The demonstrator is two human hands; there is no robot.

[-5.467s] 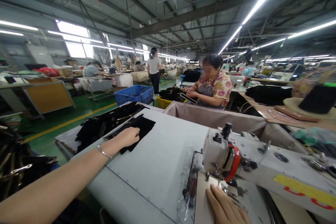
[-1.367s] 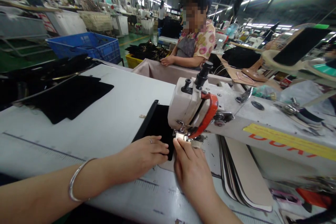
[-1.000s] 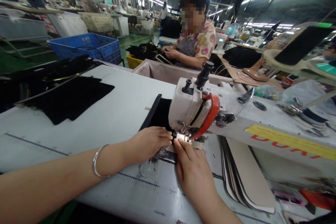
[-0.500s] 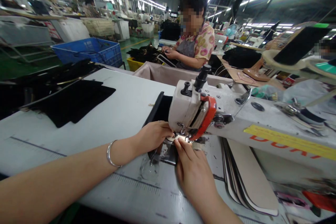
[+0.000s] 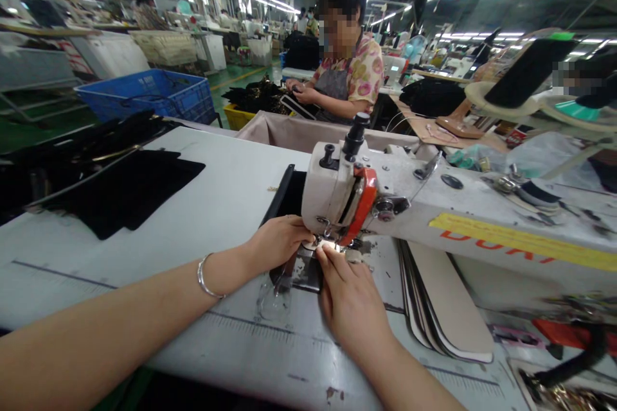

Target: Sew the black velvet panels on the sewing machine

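Observation:
At the needle of the white sewing machine (image 5: 321, 183), a small pale piece (image 5: 330, 246) lies under the bright lamp, mostly covered by my fingers. My left hand (image 5: 279, 243), with a silver bangle at the wrist, has its fingertips closed on the left edge of this piece. From the near side, my right hand (image 5: 351, 298) presses its fingers together on the piece, close to the presser foot; its thumb is hidden. Behind my left hand, a black panel with a dark bar along its edge (image 5: 278, 196) lies partly beneath the machine head.
Black fabric pieces (image 5: 130, 189) lie on the table's left. A stack of pale rounded panels (image 5: 446, 302) rests under the machine arm. Thread cones (image 5: 530, 70) stand at the right. Across the table, a person (image 5: 347, 70) handles something beside a blue crate (image 5: 149, 93).
The whole view has shifted slightly, so the machine and the bench appear a little further left. Both hands keep their places at the needle, with little visible movement.

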